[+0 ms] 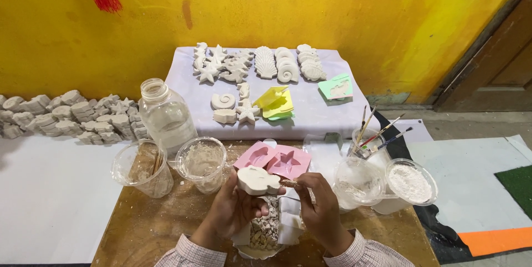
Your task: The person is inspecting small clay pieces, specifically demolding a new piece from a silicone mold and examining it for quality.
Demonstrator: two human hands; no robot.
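Head view: left hand (233, 209) clamped on white plaster cast (258, 180), just below pink mould (274, 159); right hand (318, 203) pinching small tool (288, 182), mostly hidden, against cast; bowl of scraps (265, 232) half covered beneath.

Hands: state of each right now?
Left hand: closed around the white plaster cast.
Right hand: pinching a small tool against the cast.

Wooden table (149, 228) with plastic cups (202, 163)
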